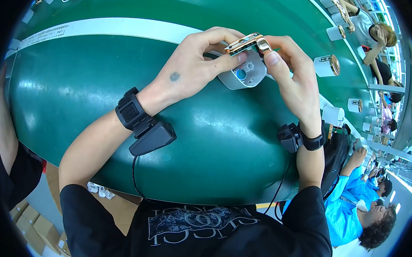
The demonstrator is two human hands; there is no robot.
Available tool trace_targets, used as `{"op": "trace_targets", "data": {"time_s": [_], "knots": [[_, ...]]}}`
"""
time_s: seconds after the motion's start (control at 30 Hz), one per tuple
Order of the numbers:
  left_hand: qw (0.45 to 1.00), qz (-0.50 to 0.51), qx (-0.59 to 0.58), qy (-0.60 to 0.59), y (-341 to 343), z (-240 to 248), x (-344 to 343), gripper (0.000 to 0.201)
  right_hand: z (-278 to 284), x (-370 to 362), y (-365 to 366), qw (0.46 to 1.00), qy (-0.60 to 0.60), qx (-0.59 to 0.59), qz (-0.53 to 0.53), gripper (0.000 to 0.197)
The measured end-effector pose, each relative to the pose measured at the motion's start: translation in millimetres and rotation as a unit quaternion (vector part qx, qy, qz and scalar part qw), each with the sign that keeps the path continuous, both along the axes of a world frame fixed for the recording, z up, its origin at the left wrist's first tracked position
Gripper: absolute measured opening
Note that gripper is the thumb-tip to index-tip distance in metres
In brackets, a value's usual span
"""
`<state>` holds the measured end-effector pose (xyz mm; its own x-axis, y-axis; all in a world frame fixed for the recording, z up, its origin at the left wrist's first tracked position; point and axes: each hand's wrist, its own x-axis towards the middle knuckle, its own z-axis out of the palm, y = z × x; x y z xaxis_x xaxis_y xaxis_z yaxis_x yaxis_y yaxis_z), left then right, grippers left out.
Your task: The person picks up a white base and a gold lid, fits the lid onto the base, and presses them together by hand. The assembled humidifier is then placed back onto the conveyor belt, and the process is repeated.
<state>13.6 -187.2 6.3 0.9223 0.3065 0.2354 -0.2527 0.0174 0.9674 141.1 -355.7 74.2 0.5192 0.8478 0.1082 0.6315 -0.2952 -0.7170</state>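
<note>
Above the green table, both my hands are closed around one small assembly. It has a gold-trimmed cover [246,42] with a dark green edge like a circuit board, tilted up over a hollow white ribbed housing [245,79]. Inside the housing's open end a round blue spot shows. My left hand [190,66] grips the cover's left end, its thumb under the edge. With thumb and bent fingers, my right hand [293,72] holds the cover's right end, close against the housing. Some fingers of both hands are hidden behind the parts.
A white rail [114,27] crosses the green table [206,128]. Beyond it stand white housings with gold ends [326,66]; another white housing [333,115] is by my right wrist. Black wrist devices trail cables. A co-worker in blue [349,217] sits at right; cardboard boxes [45,231] lie lower left.
</note>
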Motion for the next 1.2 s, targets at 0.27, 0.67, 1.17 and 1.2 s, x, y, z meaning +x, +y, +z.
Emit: {"op": "trace_targets", "data": {"time_s": [0.27, 0.67, 1.17, 1.2], "knots": [[0.998, 0.015, -0.019, 0.062, -5, 5, -4, 0.019, -4, 1, -1, 0.999, -0.010, 0.043, -0.008, 0.039], [0.985, 0.025, 0.131, 0.109, -9, 8, -6, 0.044, 14, -11, -3, 0.999, -0.022, -0.031, -0.025, 0.043], [0.963, -0.031, 0.266, 0.039, -5, -3, -7, 0.071, 28, -21, -9, 0.997, -0.054, -0.050, -0.030, 0.046], [0.962, -0.023, 0.269, 0.030, -5, -4, -8, 0.070, 29, -22, -8, 0.996, -0.065, -0.055, -0.031, 0.046]]}}
